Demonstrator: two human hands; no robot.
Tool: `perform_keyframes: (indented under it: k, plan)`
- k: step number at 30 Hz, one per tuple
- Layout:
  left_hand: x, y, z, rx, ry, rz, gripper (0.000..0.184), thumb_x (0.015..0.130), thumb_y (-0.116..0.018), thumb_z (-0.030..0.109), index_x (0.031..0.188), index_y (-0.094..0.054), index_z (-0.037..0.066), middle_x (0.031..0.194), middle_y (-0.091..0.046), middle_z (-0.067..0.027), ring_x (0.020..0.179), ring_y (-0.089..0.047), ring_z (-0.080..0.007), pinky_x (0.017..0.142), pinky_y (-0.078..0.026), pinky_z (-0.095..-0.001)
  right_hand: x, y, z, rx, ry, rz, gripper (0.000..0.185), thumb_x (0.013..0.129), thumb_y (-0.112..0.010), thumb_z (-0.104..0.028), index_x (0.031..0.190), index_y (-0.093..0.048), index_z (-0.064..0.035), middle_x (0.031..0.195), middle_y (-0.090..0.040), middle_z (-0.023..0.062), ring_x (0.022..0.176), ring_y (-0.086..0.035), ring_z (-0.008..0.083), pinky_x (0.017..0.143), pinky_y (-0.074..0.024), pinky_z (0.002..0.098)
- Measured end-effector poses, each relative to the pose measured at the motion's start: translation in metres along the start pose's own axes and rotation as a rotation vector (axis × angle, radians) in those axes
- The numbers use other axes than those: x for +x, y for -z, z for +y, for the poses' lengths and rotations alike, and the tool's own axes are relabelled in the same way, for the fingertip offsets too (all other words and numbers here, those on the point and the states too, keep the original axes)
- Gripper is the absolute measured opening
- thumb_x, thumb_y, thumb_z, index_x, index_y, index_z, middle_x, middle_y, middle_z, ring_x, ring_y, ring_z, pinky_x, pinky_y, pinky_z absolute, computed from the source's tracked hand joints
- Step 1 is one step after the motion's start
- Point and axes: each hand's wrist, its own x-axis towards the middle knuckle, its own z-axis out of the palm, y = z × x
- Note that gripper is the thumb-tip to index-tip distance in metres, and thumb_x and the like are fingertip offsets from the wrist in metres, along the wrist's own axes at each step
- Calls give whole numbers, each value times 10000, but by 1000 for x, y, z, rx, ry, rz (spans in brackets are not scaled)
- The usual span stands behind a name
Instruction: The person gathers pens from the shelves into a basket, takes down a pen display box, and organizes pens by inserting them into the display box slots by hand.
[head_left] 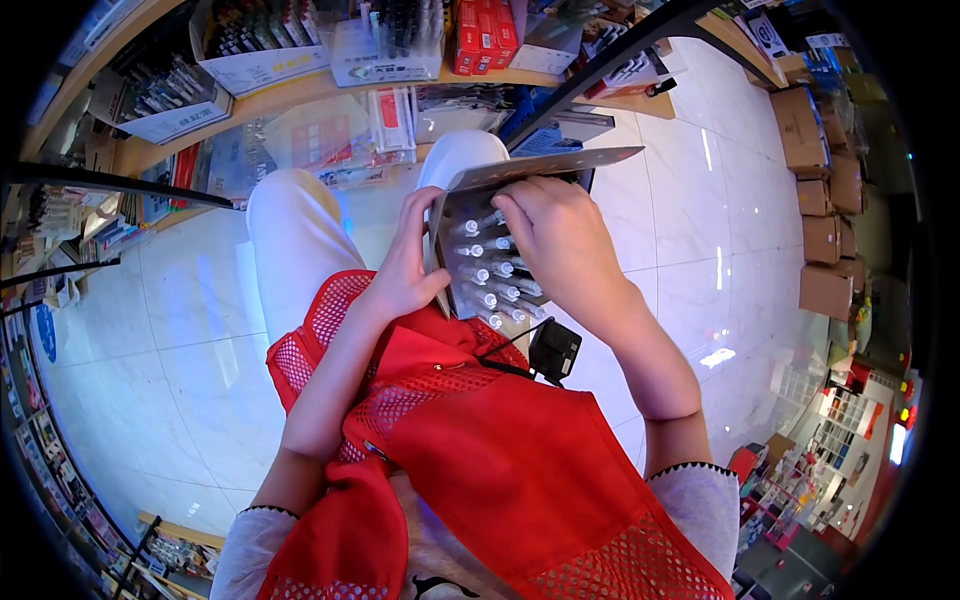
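A display box point(545, 168) with a raised flap rests on my lap, holding several clear-capped pens point(485, 272) in rows. My left hand point(405, 265) grips the box's left side, fingers along the edge and thumb near the lower corner. My right hand point(560, 235) reaches over the pens at the box's upper end. Its fingers are curled, with the thumb beside a pen near the flap; the fingertips are partly hidden, so what they pinch is unclear.
In front stands a wooden shelf point(285, 97) with boxes of pens point(260, 55) and red boxes point(485, 38). A black metal post point(600, 75) slants close to the box. Cardboard boxes point(828, 245) are stacked at right. A small black device point(553, 350) hangs by my vest.
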Motion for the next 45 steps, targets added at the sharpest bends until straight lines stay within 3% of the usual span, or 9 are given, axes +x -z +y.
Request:
perform_keyframes:
  k: [7,13,19,25,28,33,36,39,45]
  plan:
    - [-1,0,-2,-15,14,9,799,566,-565,39,1296,-243,-6,1232,-311,-204,1208,-319,-359,1027,-257,-366,-1,-17,4,-206,70,19,129,761,-627,-142,694,-601,-35,720,-611,112,714,-564,271,679,-409,375]
    - [0,-1,-2,25,-23,10,792,571,-562,42,1294,-243,-13,1224,-316,-211,1205,-321,-365,1029,-255,-364,1,-14,-1,76,-55,30,97,723,-668,-112,690,-624,-32,684,-617,95,697,-568,278,689,-416,381]
    - [-1,-1,-4,8,14,6,782,579,-556,38,1292,-242,-21,1222,-318,-214,1203,-324,-369,1036,-245,-363,6,-17,-1,-106,-50,-57,117,715,-678,-126,674,-614,-37,684,-621,104,715,-582,284,681,-412,393]
    - [-1,0,-6,-2,-7,23,773,594,-549,31,1300,-239,-17,1235,-314,-205,1217,-314,-349,1036,-251,-369,8,-22,7,30,-64,-64,104,716,-668,-141,728,-625,-46,694,-625,93,709,-575,279,655,-409,384]
    - [-3,1,-3,-17,1,17,786,599,-548,28,1316,-226,0,1255,-302,-188,1235,-299,-329,1028,-268,-390,10,-3,7,78,37,168,73,720,-658,-100,742,-627,-37,715,-619,77,711,-562,285,666,-416,388]
    - [-4,1,-8,-107,123,-11,852,608,-512,106,1369,-156,-37,1358,-260,-180,1308,-212,-293,1082,-136,-356,-1,32,8,-59,34,-108,53,707,-661,-92,745,-636,-64,739,-575,53,777,-535,232,687,-401,362]
    - [-3,0,-6,-70,94,-21,851,604,-514,105,1366,-160,-33,1352,-263,-180,1303,-218,-294,1082,-132,-356,-11,25,5,-121,61,-198,52,685,-657,-85,733,-641,-75,777,-540,42,779,-527,216,683,-394,352]
    - [-2,0,-7,-4,-9,-2,801,580,-553,15,1315,-232,18,1247,-307,-179,1224,-309,-332,1018,-272,-388,-14,18,-2,-282,61,-190,61,658,-626,-90,713,-644,-71,781,-506,44,803,-519,217,689,-392,344]
    - [-1,-1,2,7,3,0,792,562,-551,9,1294,-248,6,1241,-313,-191,1211,-320,-347,1016,-262,-376,-19,20,3,-294,97,-173,56,653,-620,-112,679,-642,-68,767,-503,38,829,-497,214,677,-375,335]
